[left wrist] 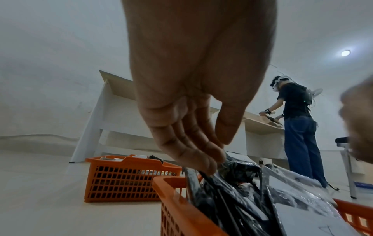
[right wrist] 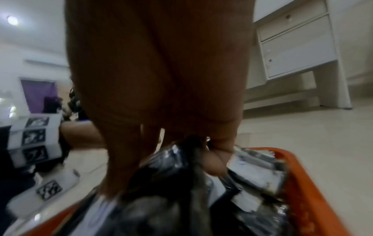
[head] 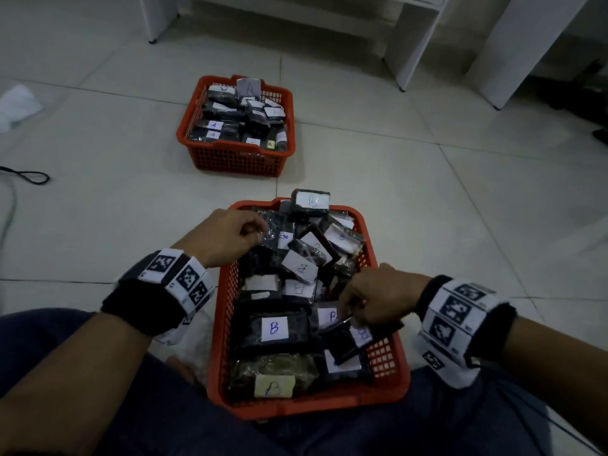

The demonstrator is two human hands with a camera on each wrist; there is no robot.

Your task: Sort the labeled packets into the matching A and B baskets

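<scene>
The near orange basket (head: pixel 296 406) sits between my legs, full of dark packets with white B labels. My right hand (head: pixel 348 311) pinches one dark B packet (head: pixel 340 345) at the basket's right side, raised a little above the pile; the right wrist view shows the fingers (right wrist: pixel 125 167) curled round black plastic. My left hand (head: pixel 255 233) hovers over the basket's far left corner. Its fingertips (left wrist: pixel 210 164) touch the top of a black packet (left wrist: pixel 238 169), with the thumb apart. The far orange basket (head: pixel 237 159) holds A-labelled packets.
White desk legs (head: pixel 411 44) stand beyond the A basket. A black cable (head: pixel 29 176) and white cloth (head: pixel 16 106) lie on the tiled floor at left. Clear plastic (head: pixel 194 340) lies by my left thigh. Another person (left wrist: pixel 296 127) stands at a desk.
</scene>
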